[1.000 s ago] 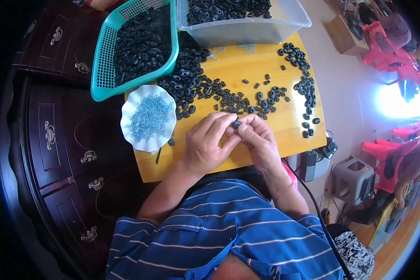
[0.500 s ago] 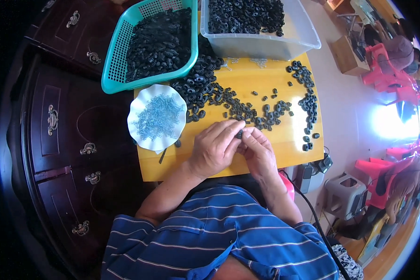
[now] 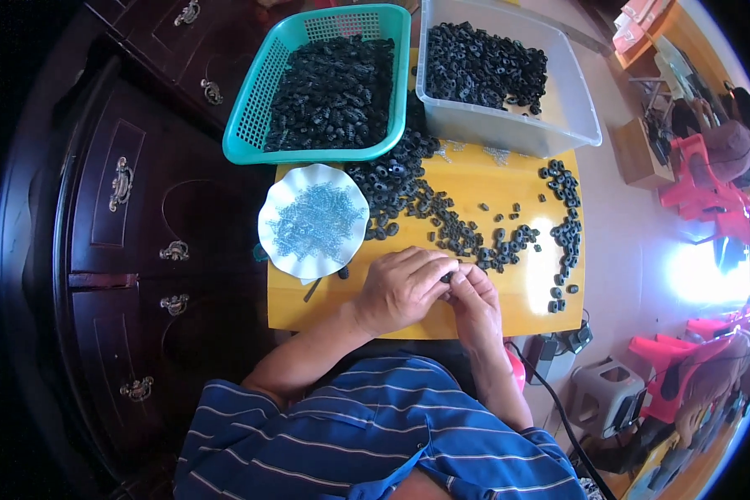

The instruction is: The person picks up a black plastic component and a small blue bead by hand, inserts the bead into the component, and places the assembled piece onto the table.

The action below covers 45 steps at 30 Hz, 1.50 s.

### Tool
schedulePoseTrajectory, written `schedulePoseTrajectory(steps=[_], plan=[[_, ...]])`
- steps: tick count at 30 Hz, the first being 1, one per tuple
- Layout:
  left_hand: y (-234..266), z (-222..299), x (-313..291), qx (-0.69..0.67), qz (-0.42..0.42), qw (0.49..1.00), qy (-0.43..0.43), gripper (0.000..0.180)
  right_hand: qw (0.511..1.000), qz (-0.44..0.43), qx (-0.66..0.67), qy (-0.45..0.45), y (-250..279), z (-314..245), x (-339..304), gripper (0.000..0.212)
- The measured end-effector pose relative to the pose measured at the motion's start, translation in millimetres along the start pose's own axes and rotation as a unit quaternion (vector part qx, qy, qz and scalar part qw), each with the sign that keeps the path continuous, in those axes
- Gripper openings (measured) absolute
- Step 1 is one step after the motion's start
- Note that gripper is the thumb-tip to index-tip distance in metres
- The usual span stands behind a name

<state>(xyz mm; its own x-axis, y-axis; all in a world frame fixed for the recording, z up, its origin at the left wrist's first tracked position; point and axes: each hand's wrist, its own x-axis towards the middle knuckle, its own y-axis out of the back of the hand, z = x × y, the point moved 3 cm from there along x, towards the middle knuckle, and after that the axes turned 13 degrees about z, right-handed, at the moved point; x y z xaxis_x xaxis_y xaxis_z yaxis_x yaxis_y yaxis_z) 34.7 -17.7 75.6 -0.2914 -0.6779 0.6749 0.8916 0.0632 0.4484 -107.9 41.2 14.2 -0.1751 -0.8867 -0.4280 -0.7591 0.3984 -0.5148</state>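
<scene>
My left hand (image 3: 398,290) and my right hand (image 3: 475,304) meet over the table's near edge, fingertips pinched together. Between them is a small black plastic cord lock piece (image 3: 447,277), mostly covered by the fingers, so I cannot tell which hand bears it more. Just beyond the fingers lie small black parts (image 3: 458,237), scattered loosely. Further left is a heap of rounder black cord lock bodies (image 3: 392,179). Left of my left hand stands a white wavy-rimmed plate (image 3: 317,268) piled with fine, clear-bluish metal springs (image 3: 317,221).
A green mesh basket (image 3: 308,156) full of black parts stands at the back left of the yellow table (image 3: 467,179). Beside it is a translucent plastic box (image 3: 508,129) of black pieces. More pieces (image 3: 568,225) line the right edge. Dark drawers (image 3: 100,192) flank the left side.
The view has tilted, so table, containers and hands sit lower and further right in the picture. Both hands stay pinched together round the black piece, which shows less between the fingers.
</scene>
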Motion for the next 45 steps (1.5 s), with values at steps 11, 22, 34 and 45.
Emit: schedulePoseTrajectory(steps=[11,22,34,45], plan=[[53,-53,77,0.131,0.077,0.987,0.053,0.042,0.997,-0.011,-0.068,0.031,-7,-7,-5,0.017],[37,-38,55,0.027,-0.003,0.997,0.072,0.016,0.997,-0.009,-0.076,0.027,-9,-4,-6,0.015],[3,-28,-41,-0.066,-0.092,0.985,0.133,0.015,0.980,-0.169,-0.045,0.091,-57,-64,-28,0.020],[-5,-31,-52,-0.026,-0.079,0.989,0.123,0.009,0.852,-0.425,0.078,0.295,-152,-171,-94,0.016]])
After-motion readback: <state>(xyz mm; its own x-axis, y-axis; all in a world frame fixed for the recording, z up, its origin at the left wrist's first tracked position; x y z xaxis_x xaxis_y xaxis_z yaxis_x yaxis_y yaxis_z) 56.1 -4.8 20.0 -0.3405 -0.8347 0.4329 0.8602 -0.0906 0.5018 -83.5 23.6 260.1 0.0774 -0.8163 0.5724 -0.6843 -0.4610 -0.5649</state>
